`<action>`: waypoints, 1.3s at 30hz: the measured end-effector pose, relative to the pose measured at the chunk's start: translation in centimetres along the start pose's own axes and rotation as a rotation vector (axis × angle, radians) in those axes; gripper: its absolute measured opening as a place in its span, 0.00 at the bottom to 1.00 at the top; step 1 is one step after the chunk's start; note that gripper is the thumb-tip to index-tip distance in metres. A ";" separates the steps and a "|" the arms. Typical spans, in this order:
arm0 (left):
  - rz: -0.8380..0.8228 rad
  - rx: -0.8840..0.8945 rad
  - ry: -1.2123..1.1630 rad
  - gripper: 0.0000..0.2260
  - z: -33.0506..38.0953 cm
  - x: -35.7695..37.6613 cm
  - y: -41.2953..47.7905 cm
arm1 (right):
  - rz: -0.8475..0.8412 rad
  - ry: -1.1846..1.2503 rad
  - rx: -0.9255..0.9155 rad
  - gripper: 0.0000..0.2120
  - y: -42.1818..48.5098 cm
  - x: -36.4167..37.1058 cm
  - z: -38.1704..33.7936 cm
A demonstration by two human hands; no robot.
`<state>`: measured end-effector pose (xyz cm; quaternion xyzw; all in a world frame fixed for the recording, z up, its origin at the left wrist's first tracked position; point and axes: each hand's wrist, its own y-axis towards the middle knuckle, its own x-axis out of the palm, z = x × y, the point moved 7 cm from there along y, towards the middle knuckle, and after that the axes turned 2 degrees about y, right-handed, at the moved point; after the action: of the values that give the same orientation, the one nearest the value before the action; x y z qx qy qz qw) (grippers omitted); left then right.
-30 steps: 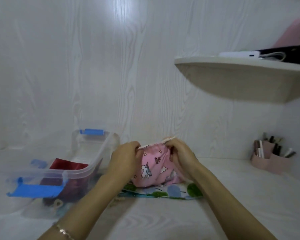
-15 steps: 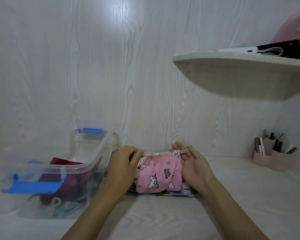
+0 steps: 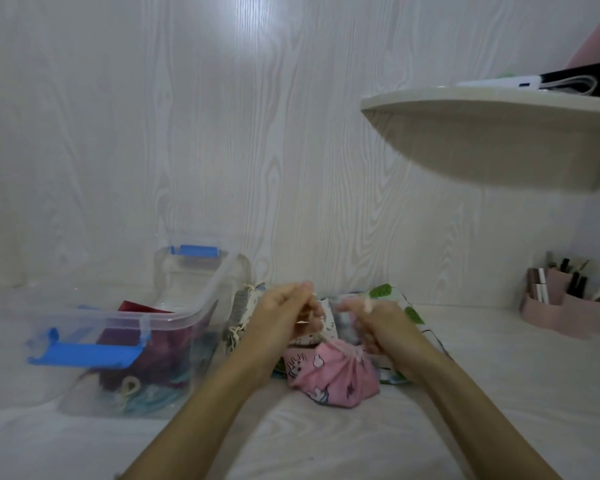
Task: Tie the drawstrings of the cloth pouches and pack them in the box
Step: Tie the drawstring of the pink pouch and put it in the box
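A pink unicorn-print pouch (image 3: 329, 379) lies on the white table, its mouth gathered tight. My left hand (image 3: 283, 315) and my right hand (image 3: 368, 320) hover just above it, each pinching an end of its pale drawstring (image 3: 326, 337). Behind the hands lie a white pouch with green leaves (image 3: 395, 299) and a cream printed pouch (image 3: 245, 308). To the left stands the clear plastic box (image 3: 187, 306) with blue latches; red and teal pouches (image 3: 160, 341) lie inside it.
A rounded wall shelf (image 3: 482, 140) juts out at upper right, carrying a black and a white item. A pink organiser (image 3: 561, 306) with cosmetics stands at the right by the wall. The wood-grain wall rises just behind the pouches.
The pink pouch went from held spread between both hands to lying on the table with its mouth cinched. Both hands came together above it, holding the drawstring.
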<state>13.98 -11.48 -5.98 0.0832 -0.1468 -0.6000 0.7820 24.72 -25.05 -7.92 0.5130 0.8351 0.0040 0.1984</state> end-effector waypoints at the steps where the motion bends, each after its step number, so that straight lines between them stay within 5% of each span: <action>1: -0.019 0.067 0.091 0.13 0.5 0.4 -0.2 | -0.058 -0.218 -0.076 0.10 -0.2 1.0 -0.5; 3: -0.031 0.168 0.190 0.09 1.1 0.8 -0.4 | -0.197 -0.392 -0.131 0.09 -1.0 3.3 -0.9; 5: -0.023 0.216 0.239 0.05 1.2 0.8 -0.4 | -0.279 -0.339 -0.093 0.13 -1.4 4.6 -0.5; 9: 0.027 0.173 0.207 0.03 0.6 0.3 -0.1 | -0.370 -0.090 0.059 0.06 -2.4 5.4 0.0; 16: 0.054 0.128 0.187 0.03 -0.2 -0.2 0.3 | -0.313 -0.014 0.029 0.07 -2.6 5.8 -0.8; 22: 0.190 0.100 0.149 0.02 -0.9 -1.4 0.5 | -0.391 0.357 0.199 0.16 -2.9 6.0 -0.6; 28: 0.207 -0.002 0.441 0.22 -2.4 -2.3 0.7 | -0.275 0.276 0.076 0.13 -2.5 4.9 -0.7; 30: 0.185 -0.021 0.544 0.20 -2.4 -2.0 0.5 | -0.226 0.316 0.069 0.15 -2.3 4.5 -0.5; 35: -0.043 -0.209 0.049 0.09 -3.6 -0.2 0.2 | -0.225 0.519 0.061 0.12 -2.1 4.4 -0.8; 39: 0.020 -0.248 -0.051 0.05 -3.6 -0.7 0.3 | -0.158 0.428 0.029 0.16 -2.0 3.7 -0.8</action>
<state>15.27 -10.87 -9.34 -0.0310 -0.0922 -0.6078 0.7881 21.31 -22.63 -8.84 0.4363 0.8958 0.0850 0.0090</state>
